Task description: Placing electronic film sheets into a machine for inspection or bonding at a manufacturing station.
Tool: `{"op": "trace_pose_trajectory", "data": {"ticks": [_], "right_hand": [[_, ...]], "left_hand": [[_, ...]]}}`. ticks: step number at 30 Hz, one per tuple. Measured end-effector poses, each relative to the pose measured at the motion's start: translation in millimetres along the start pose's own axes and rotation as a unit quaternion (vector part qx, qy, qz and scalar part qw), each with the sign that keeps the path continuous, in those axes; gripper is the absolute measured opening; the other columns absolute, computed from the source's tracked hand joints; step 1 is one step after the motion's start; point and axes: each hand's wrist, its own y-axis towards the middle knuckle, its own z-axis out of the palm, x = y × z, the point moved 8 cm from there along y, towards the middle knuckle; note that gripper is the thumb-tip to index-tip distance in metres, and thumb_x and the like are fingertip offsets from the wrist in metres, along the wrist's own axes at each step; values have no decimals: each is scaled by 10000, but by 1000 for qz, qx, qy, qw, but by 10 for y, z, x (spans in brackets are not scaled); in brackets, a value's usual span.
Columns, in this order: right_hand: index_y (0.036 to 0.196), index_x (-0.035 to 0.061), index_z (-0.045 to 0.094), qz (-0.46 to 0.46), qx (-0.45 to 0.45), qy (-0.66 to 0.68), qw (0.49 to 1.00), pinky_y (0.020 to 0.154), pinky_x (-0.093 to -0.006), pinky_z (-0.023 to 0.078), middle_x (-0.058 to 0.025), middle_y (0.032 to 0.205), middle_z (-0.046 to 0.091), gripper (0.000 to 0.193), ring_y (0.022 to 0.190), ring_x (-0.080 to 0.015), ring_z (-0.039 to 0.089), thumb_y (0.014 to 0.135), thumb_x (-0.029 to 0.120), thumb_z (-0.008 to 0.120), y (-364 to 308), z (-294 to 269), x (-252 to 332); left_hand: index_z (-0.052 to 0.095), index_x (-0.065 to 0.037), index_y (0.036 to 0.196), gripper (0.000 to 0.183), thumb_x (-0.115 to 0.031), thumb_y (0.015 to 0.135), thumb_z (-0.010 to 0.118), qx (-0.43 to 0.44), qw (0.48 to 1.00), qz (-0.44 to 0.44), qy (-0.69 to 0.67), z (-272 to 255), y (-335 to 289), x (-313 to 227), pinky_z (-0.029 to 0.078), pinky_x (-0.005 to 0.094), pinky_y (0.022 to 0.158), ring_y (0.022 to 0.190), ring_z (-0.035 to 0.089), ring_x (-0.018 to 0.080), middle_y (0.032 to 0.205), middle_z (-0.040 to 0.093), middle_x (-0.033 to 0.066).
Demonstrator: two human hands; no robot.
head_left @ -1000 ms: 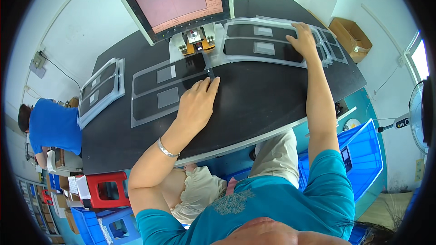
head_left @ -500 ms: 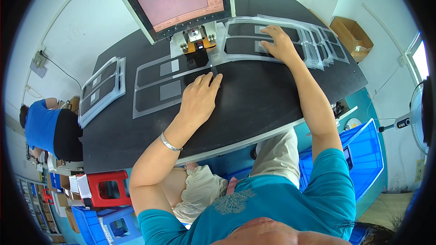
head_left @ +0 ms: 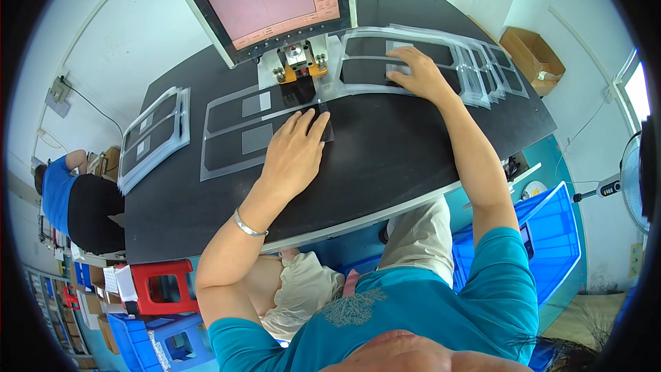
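A clear plastic sheet (head_left: 224, 117) with two window-like panels and pale patches lies on the black table, its far right part under the head of a small machine (head_left: 299, 58). My left hand (head_left: 290, 155) rests palm down on the sheet's near right part, fingers stretched out, covering some of it. To the right, a fanned stack of similar clear sheets (head_left: 363, 70) lies beside the machine. Over this stack my right hand (head_left: 421, 76) lies with thumb and fingers apart, touching the top sheet near its pale patches. No sheet is gripped in either hand.
A monitor (head_left: 265, 3) showing a dark round spot stands above the machine. Another stack of sheets (head_left: 155, 141) sits at the table's left end. A cardboard box (head_left: 530, 58), a blue crate (head_left: 554, 241), a fan (head_left: 630, 179) and a red stool (head_left: 164, 286) surround the table. Another person (head_left: 82, 196) bends at far left.
My left hand has slid slightly left and nearer on the sheet. My right hand has shifted a little nearer on the stack. On the monitor, the dark spot now appears full and round.
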Motion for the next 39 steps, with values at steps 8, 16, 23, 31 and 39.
{"op": "trace_pose_trajectory", "data": {"ticks": [8,16,23,31,39], "right_hand": [[1223,63,650,7,103,-22,994,997,-405,466,-163,1224,643,454,1151,-332,594,830,282,716,-33,162,2],[1222,55,648,-5,98,-29,995,1005,-405,462,-152,1232,648,437,1154,-327,600,847,268,723,-37,149,27],[1213,46,649,-4,106,-21,994,1017,-404,454,-159,1238,643,428,1174,-332,589,851,264,716,-41,159,10],[1203,65,661,-6,105,-17,994,1001,-396,464,-149,1241,640,437,1164,-322,593,833,291,710,-40,163,-22],[1202,62,659,-9,109,-13,994,1001,-400,463,-146,1241,639,437,1169,-325,589,837,297,708,-33,175,-14]], "left_hand": [[600,-104,1303,367,-171,942,610,-1,1000,-5,13,206,103,267,479,458,993,1227,567,364,1311,601,167],[577,-122,1332,371,-238,979,572,-21,998,-27,43,361,266,449,476,449,999,1227,559,344,1335,588,147],[550,-113,1356,387,-188,977,561,-30,999,-28,29,268,227,470,479,427,1011,1243,550,323,1349,582,139],[653,-149,1224,342,-67,895,617,31,994,-91,-48,-1,53,664,537,384,896,1095,632,279,1213,661,35],[708,-140,1151,274,-66,911,598,7,992,-124,3,228,288,1010,541,381,861,1067,647,265,1188,680,33]]}}
